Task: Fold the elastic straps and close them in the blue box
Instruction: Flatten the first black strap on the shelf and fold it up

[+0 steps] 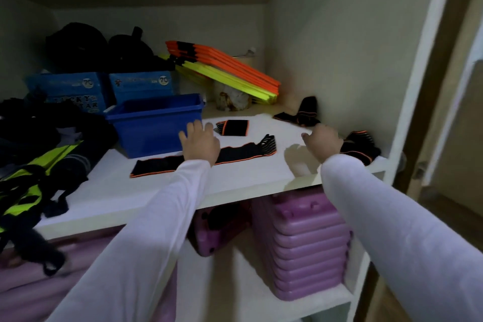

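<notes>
Head view, places given from the blue box

Blue box: you have the blue box [154, 123] open-topped on the white shelf [235, 178], with no lid on it that you can see.

Left hand: your left hand [200, 142] lies flat just right of the box, fingers straight and spread, their tips touching the box's front wall, the palm pressing on the long strap.

Long strap: the long strap [162, 165], black with orange edging, lies unfolded in front of the box, running right under your hand to a striped end.

Folded strap: a folded strap [233, 127] sits just right of the box, beyond your left hand.

Right hand: your right hand [322, 142] is well right of the box, fingers loosely curled, gripping nothing you can make out.

Other straps: one crumpled strap [300, 114] lies far right near the wall; another strap [360, 146] sits beside your right hand, at the shelf's right end.

Behind the box: two blue cartons [104, 86] and orange and yellow boards [227, 70].
</notes>
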The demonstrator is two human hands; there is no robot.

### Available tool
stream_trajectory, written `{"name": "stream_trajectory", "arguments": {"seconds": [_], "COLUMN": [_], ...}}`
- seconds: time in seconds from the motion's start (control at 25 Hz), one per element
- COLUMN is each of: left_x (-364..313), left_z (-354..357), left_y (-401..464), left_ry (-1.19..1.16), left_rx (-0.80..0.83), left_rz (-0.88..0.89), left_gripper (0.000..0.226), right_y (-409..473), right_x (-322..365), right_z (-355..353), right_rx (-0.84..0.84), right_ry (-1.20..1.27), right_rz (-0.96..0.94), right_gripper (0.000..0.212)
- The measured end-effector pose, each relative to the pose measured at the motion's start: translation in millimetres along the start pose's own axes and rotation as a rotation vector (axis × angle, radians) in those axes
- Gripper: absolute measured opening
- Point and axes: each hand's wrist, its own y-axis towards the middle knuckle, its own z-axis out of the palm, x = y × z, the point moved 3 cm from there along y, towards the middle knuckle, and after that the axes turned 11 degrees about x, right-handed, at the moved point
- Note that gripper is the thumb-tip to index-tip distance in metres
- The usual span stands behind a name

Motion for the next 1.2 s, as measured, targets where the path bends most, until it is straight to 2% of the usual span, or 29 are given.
{"name": "stream_trajectory", "arguments": {"seconds": [0.2, 0.32, 0.52, 0.88, 1.04, 1.2], "left_x": [-100.3, -140.6, -159.6, -155.7, -156.6, -157.5], "left_z": [26.7, 44.7, 62.4, 70.3, 70.5, 70.1], "left_y": [-8.9, -18.1, -19.3, -18.2, -19.0, -18.2], "left_ry": [-0.186, -0.263, -0.333, -0.286, -0.266, -0.260], "left_rx": [0.191, 0.343, 0.452, 0.442, 0.441, 0.457], "left_rz": [0.373, 0.492, 0.491, 0.484, 0.485, 0.481], "left_gripper": [0.033, 0.034, 0.033, 0.034, 0.034, 0.033], "right_y": [-5.2, -8.7, -14.3, -16.3, -15.7, -15.3], "right_x": [-54.7, -80.2, -104.4, -113.1, -112.7, -110.8], "right_z": [-40.3, -50.9, -47.8, -39.1, -44.2, -56.4], "right_rx": [-0.091, -0.054, 0.055, 0.145, 0.150, 0.033], "right_ry": [-0.173, -0.186, -0.133, -0.062, -0.133, 0.009], "right_rz": [0.038, 0.023, 0.000, 0.003, -0.033, 0.004], "right_gripper": [0.032, 0.033, 0.039, 0.057, 0.046, 0.033]}}
